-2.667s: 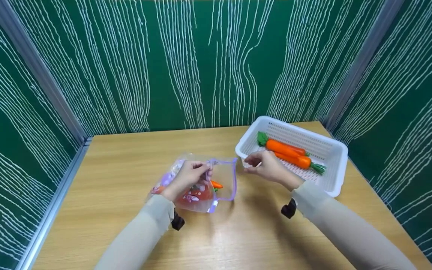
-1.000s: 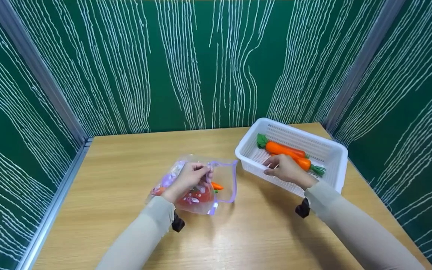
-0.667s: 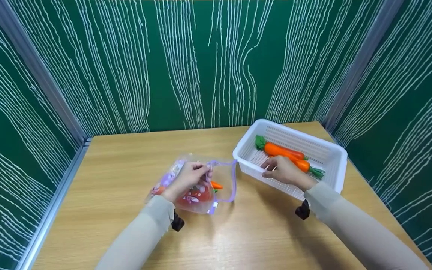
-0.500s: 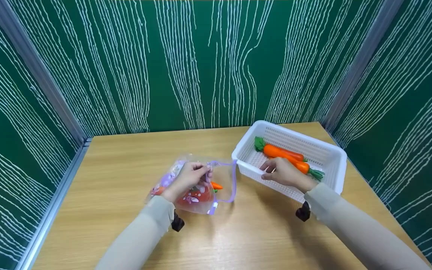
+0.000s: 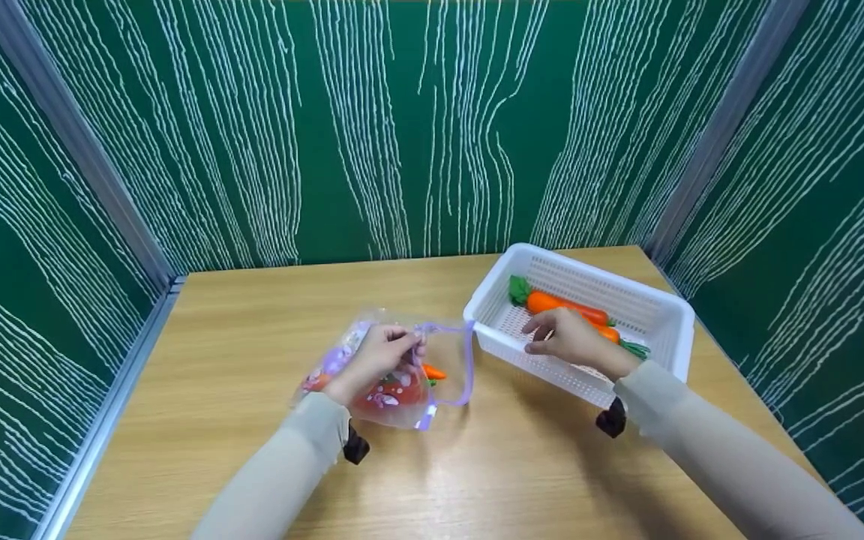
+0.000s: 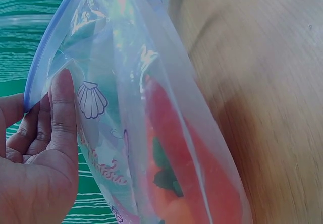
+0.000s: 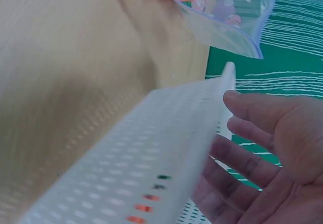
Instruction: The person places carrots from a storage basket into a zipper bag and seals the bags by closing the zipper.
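My left hand (image 5: 381, 352) pinches the purple rim of a see-through bag (image 5: 379, 401) between thumb and fingers, holding its mouth apart toward the right. In the left wrist view the bag (image 6: 116, 67) has a seashell print; something long and red and orange shapes with green show through it. A small carrot (image 5: 432, 372) lies near its mouth. My right hand (image 5: 571, 339) is over the near rim of a white perforated basket (image 5: 503, 341). Its fingers are loosely bent, fingertips just inside the rim, with the thumb tip (image 7: 232, 99) beside it. Orange carrots (image 5: 552, 303) lie in the basket, partly hidden by this hand.
The wooden table (image 5: 252, 315) carries the bag at its middle and the basket at its back right. Green walls with white lines enclose the back and sides. The basket's left corner is close to the bag's mouth.
My right hand has moved right to the basket's near rim. The basket has shifted slightly toward me and left, its carrots with it. My left hand and the bag have stayed put.
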The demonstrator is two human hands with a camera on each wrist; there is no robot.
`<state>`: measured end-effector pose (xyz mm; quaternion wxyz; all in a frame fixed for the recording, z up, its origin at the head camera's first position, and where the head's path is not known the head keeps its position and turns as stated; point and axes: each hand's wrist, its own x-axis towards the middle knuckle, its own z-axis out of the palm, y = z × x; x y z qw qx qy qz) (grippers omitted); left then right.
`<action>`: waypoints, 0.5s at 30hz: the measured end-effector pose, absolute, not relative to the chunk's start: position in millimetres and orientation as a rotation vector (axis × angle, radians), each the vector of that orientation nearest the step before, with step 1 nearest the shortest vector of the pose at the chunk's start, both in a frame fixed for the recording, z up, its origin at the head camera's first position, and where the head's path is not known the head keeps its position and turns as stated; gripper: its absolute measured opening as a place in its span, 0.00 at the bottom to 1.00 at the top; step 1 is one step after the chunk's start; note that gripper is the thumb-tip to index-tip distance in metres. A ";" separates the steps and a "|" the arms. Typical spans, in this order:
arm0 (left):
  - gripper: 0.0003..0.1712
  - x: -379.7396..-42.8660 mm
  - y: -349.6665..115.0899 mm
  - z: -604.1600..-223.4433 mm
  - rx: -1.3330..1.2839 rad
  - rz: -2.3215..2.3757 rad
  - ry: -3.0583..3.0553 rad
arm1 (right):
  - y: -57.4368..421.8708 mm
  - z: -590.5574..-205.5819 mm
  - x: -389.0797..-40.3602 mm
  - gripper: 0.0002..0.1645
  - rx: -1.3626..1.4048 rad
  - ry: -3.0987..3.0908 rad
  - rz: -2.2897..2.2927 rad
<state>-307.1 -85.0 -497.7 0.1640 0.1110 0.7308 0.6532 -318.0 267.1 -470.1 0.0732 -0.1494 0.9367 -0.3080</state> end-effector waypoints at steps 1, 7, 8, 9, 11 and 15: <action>0.15 -307.2 -85.0 -497.5 0.310 1.853 2.086 | 268.5 -467.3 -319.3 0.18 -0.461 2.814 -0.933; 0.15 -308.1 -85.5 -496.5 0.264 1.813 2.140 | 276.1 -449.9 -326.6 0.18 -0.427 2.780 -1.019; 0.15 -308.2 -85.5 -496.4 0.263 1.814 2.146 | 277.0 -447.0 -327.5 0.18 -0.399 2.772 -1.032; 0.15 -308.3 -85.3 -496.3 0.264 1.813 2.148 | 277.8 -444.0 -328.5 0.17 -0.374 2.768 -1.040; 0.15 -307.6 -85.0 -496.2 0.269 1.814 2.148 | 279.4 -438.2 -330.3 0.18 -0.340 2.770 -1.039; 0.15 -307.1 -83.0 -497.2 0.296 1.871 2.098 | 283.9 -429.4 -334.8 0.22 -0.360 2.813 -1.002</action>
